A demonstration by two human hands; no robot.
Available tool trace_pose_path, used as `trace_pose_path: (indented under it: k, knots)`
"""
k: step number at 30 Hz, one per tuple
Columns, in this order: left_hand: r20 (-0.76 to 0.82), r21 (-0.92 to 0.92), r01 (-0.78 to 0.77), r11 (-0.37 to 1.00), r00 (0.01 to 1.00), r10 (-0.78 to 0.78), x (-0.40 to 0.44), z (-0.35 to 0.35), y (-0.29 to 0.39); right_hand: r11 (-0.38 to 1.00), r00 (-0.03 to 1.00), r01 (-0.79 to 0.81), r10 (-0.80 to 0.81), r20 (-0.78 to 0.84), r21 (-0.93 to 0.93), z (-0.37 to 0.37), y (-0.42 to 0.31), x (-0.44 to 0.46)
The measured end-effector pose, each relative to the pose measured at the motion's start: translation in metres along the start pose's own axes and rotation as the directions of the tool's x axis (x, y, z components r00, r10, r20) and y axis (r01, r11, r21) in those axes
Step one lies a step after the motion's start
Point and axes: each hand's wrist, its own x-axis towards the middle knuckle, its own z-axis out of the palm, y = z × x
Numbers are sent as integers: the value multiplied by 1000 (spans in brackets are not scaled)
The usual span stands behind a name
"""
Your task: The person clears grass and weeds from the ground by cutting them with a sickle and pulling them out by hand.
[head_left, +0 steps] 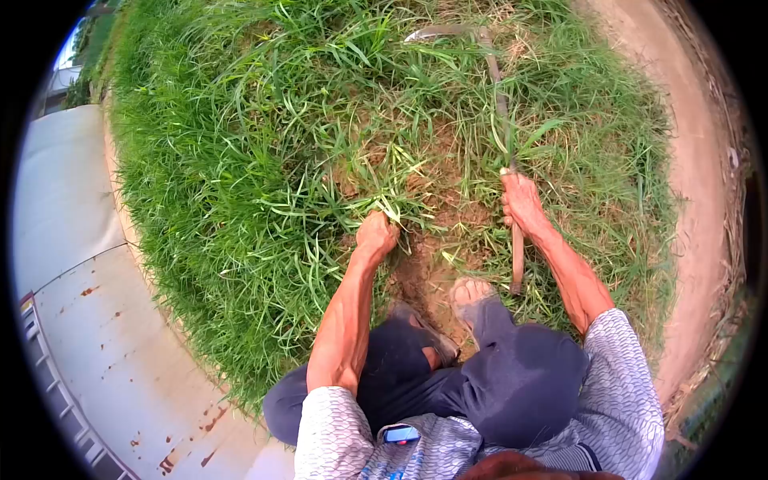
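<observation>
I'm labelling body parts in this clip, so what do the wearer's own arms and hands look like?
The left hand and right hand are bare, with no gloves. Both wrists show no watch or bracelet. The forearms are uncovered and lean. The loose, short shirt sleeves are whitish-grey with a darker, scale-like pattern.

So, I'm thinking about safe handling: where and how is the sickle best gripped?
Probably by the lower part of its handle, from the person's own side, with fingers wrapped around it, where the right hand holds it now. The handle is long and slim and runs back toward the person, while the curved blade lies at the far end, pointing left.
</observation>
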Motion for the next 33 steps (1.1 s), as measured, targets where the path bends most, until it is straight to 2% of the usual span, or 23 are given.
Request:
trace_pose_path:
  k: [2, 4, 5, 6, 8, 9, 11, 13, 15, 16, 17, 18, 19, 20, 21, 22, 23, 24, 25, 29, 31, 32, 33]
  knots:
    - [33, -2, -28, 1000, 999, 28, 2, 2, -3, 981, 979, 186, -180, 95, -58, 5, 4, 6]
    - [-14, 22, -52, 998, 999, 52, 1, 1, 0, 894, 991, 82, -25, 134, -440, -3, 27, -26]
    - [-49, 43, -60, 997, 997, 62, -2, 2, 1, 861, 983, 174, -124, 136, -478, -10, 59, -38]
    - [49, 16, 57, 998, 997, -58, -5, -9, 12, 915, 989, 111, -62, 135, -389, -11, 63, -43]
    - [40, 2, 57, 998, 998, -57, -5, -7, 15, 979, 989, -34, 61, 133, -200, -14, 68, -53]
    - [37, 6, 43, 999, 998, -43, -4, -8, 14, 969, 949, -248, 243, 198, -3, -11, 53, -52]
    - [33, 51, 59, 997, 998, -61, -7, -10, 14, 986, 966, -167, 167, 197, -17, -8, 37, -26]
    - [32, 63, 52, 997, 998, -54, -6, -8, 12, 973, 985, -126, 100, 142, 193, 6, -3, -8]
    - [61, 63, 62, 996, 996, -66, -3, -10, 11, 986, 996, -67, 56, 73, 151, 18, -34, 20]
    - [90, 65, 76, 995, 993, -82, -3, -8, 11, 986, 995, 43, -57, 86, 158, 22, -28, 30]
    - [91, 56, 75, 996, 993, -80, -7, -4, 12, 978, 965, 209, -206, 165, -1, 23, -10, 28]
    - [40, 31, 58, 998, 997, -60, -8, 0, 9, 907, 980, 137, -65, 188, -398, 21, -6, 6]
    - [-22, 3, 42, 999, 999, -42, -4, -2, 7, 875, 978, 151, -64, 198, -460, 12, 24, -19]
    - [22, 33, 51, 998, 998, -52, -7, -12, 17, 872, 990, 104, -45, 132, -479, 3, 44, -44]
    - [25, 23, 65, 998, 997, -66, -10, -13, 17, 880, 988, 58, 18, 155, -472, -16, 81, -53]
    - [50, 36, 84, 996, 995, -86, -9, -12, 16, 944, 970, -109, 169, 174, -312, -21, 67, -77]
    - [78, 60, 91, 994, 992, -95, -7, -13, 17, 944, 970, -113, 172, 172, -309, -23, 57, -78]
    - [-30, 33, -7, 999, 1000, 8, -5, 0, 4, 958, 962, -193, 227, 151, -211, -22, 46, -71]
    - [-29, 40, -9, 999, 1000, 10, -5, 0, 4, 957, 949, -268, 282, 140, -113, -21, 35, -61]
    - [9, 60, 27, 998, 1000, -27, -6, -10, 13, 987, 991, -112, 102, 87, 116, 19, -33, 11]
    - [-27, 26, 12, 1000, 1000, -12, -7, -4, 10, 991, 984, 117, -125, 129, 71, 36, -37, 39]
    - [-81, -11, -40, 999, 996, 39, -5, 1, 4, 953, 950, 274, -247, 190, -130, 41, -23, 34]
    - [-90, -7, -53, 999, 995, 52, 1, 2, 2, 917, 964, 166, -74, 254, -363, 40, -24, 6]
